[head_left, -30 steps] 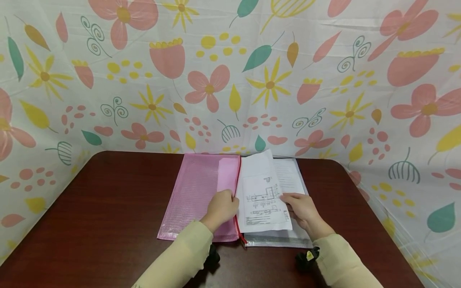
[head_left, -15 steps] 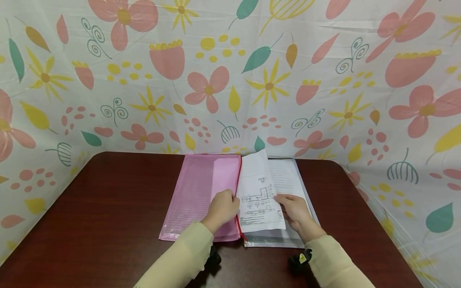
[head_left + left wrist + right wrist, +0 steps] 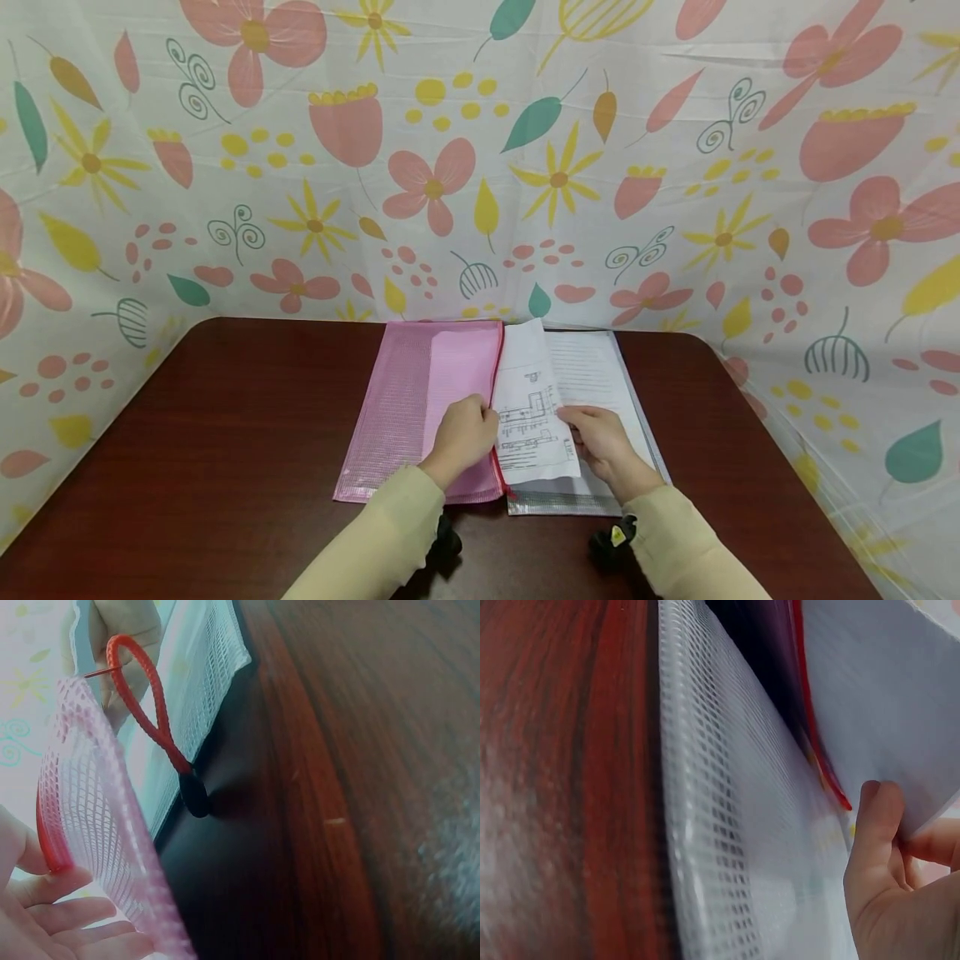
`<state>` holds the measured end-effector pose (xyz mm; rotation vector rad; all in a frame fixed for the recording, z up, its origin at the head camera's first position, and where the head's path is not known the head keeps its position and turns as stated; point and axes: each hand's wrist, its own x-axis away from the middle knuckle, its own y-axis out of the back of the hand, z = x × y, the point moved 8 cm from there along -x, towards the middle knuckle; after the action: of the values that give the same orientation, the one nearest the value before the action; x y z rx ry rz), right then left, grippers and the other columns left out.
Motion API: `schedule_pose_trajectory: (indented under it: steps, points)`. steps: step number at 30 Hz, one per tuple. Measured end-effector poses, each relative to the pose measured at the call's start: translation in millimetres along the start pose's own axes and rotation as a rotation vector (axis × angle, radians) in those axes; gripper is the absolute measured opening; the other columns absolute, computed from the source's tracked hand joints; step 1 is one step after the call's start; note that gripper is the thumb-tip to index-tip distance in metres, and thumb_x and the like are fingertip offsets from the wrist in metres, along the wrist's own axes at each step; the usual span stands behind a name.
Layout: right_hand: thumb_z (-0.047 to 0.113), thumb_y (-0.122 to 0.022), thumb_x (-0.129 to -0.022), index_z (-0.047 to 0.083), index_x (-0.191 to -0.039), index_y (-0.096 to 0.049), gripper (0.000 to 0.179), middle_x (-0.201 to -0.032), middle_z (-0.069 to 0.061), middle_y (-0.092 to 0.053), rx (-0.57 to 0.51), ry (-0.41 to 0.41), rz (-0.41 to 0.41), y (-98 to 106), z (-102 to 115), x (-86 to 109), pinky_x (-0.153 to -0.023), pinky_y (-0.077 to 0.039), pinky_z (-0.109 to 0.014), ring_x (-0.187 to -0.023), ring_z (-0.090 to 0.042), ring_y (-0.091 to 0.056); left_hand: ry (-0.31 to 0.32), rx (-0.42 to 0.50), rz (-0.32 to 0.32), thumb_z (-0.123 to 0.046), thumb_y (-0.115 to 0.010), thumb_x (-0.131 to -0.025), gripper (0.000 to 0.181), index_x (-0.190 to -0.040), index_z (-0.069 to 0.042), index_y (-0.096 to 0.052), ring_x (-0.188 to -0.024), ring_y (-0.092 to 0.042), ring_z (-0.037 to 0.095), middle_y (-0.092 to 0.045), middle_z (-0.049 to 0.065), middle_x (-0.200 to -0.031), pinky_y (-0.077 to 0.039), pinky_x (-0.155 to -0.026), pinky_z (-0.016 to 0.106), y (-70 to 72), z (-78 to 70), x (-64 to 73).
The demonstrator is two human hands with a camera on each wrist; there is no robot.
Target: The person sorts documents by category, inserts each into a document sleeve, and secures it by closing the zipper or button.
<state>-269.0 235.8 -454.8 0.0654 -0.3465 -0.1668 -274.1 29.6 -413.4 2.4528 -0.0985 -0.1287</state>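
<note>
A pink mesh zip pouch (image 3: 382,417) lies on the table, its red zip edge facing right. My left hand (image 3: 461,437) grips that edge, fingers curled at the mesh in the left wrist view. My right hand (image 3: 607,442) pinches the right edge of a white paper (image 3: 528,358) printed with a line drawing. The paper's left part is inside the pink pouch, where a pale area shows through the mesh. Beneath the paper and right hand lies a clear mesh pouch (image 3: 562,504) with a lined white page showing at its top.
A red cord pull (image 3: 154,712) with a black end hangs from the pink pouch's corner. The dark wooden table (image 3: 225,433) extends to both sides. A white flower-patterned cloth (image 3: 480,167) stands behind it. Both wrists wear black devices.
My right hand has moved left with the paper, sliding it further into the pink pouch. More of the page on the right shows. The left hand has stayed nearly still.
</note>
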Motion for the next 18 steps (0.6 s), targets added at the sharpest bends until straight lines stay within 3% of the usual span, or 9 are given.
schedule_pose_trajectory:
  steps: [10,18]
  points:
    - [0.022,-0.053,-0.093,-0.008,-0.115,-0.058,0.038,-0.093,-0.012,-0.063,0.093,0.075,-0.173,-4,4,0.2,-0.057,-0.053,-0.025,-0.068,-0.011,-0.062,-0.018,0.067,-0.021,-0.013,-0.046,-0.090,0.021,-0.071,-0.009,-0.051,-0.051,-0.039,0.012,-0.043,-0.001,-0.058,-0.032,-0.046,0.024,-1.4,-2.6,0.5]
    - [0.020,-0.055,-0.092,-0.008,-0.111,-0.060,0.034,-0.092,-0.014,-0.061,0.082,0.095,-0.205,-13,4,0.5,-0.055,-0.051,-0.025,-0.066,-0.012,-0.060,-0.012,0.089,-0.019,-0.012,-0.045,-0.090,0.018,-0.075,-0.007,-0.054,-0.050,-0.042,0.011,-0.047,0.000,-0.060,-0.035,-0.046,0.023,-2.5,-1.5,0.7]
